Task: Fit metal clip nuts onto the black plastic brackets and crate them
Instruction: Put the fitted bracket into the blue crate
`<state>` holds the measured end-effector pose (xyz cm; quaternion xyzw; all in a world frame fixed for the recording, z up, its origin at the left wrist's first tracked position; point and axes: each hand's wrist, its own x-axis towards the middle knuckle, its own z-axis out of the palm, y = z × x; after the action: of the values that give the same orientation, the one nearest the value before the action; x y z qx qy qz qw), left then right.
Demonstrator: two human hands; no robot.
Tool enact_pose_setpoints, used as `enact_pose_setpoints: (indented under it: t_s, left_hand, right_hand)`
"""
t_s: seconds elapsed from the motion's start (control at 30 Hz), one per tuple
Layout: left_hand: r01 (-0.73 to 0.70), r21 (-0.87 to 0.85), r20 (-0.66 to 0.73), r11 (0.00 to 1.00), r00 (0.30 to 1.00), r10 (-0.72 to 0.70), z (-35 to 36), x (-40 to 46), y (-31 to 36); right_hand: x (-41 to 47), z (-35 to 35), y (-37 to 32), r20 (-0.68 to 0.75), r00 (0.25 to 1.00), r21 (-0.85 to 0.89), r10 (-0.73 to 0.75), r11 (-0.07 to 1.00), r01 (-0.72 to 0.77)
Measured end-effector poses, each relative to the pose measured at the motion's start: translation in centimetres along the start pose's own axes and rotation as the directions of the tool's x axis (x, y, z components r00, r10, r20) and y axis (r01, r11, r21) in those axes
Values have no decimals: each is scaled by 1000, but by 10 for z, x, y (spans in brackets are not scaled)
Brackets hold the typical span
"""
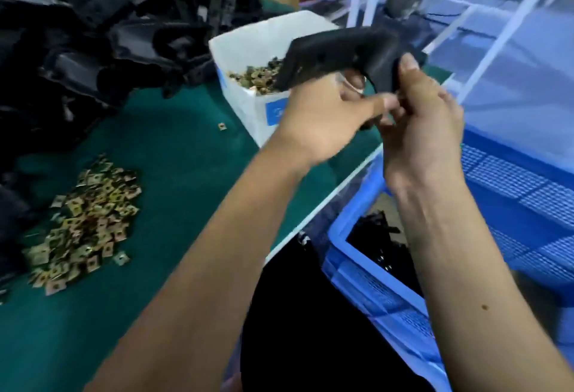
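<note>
A black plastic bracket is held up in front of me, over the table's right edge. My right hand grips its right end with the thumb on top. My left hand holds the bracket from below, its fingertips meeting the right hand's; whether a clip nut sits between the fingers is hidden. A loose pile of brass-coloured clip nuts lies on the green table at the left. A white box behind the hands holds more clip nuts. The blue crate at lower right has black parts inside.
A big heap of black plastic brackets fills the table's far left. One stray clip nut lies on the green mat. White frame legs stand beyond the table at the right. A second blue crate sits behind the first.
</note>
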<state>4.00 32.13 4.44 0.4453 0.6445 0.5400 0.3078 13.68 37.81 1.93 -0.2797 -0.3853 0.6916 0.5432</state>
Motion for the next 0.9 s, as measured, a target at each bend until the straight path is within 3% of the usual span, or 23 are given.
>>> enact_pose_setpoints:
  t_s: [0.1, 0.17, 0.3, 0.43, 0.57, 0.67, 0.73, 0.9]
  left_hand:
    - [141, -51, 131, 989, 982, -133, 86, 5, -35]
    - [259, -19, 219, 966, 944, -248, 136, 0, -71]
    - [444, 113, 249, 889, 853, -458, 199, -22, -152]
    - [394, 480, 165, 784, 837, -522, 209, -43, -207]
    - [356, 547, 167, 758, 841, -515, 205, -45, -222]
    - [272, 565, 205, 779, 868, -452, 202, -39, -214]
    - [225, 555, 213, 801, 892, -398, 199, -31, -202]
    - [73, 485, 179, 872, 967, -180, 178, -11, -141]
  right_hand:
    - [7, -79, 3, -115, 981, 180, 158, 974, -136]
    - [11, -130, 16, -242, 929, 243, 279, 944, -221]
    - [10, -217, 65, -470, 715, 349, 517, 853, -387]
    - [-2, -275, 112, -606, 475, 399, 639, 760, -513]
    - [-10, -293, 128, -653, 380, 365, 656, 711, -600]
    - [-10, -294, 133, -680, 349, 357, 645, 707, -611]
    - [-7, -283, 132, -701, 369, 319, 610, 732, -602]
    - [9, -225, 97, -685, 560, 117, 465, 830, -546]
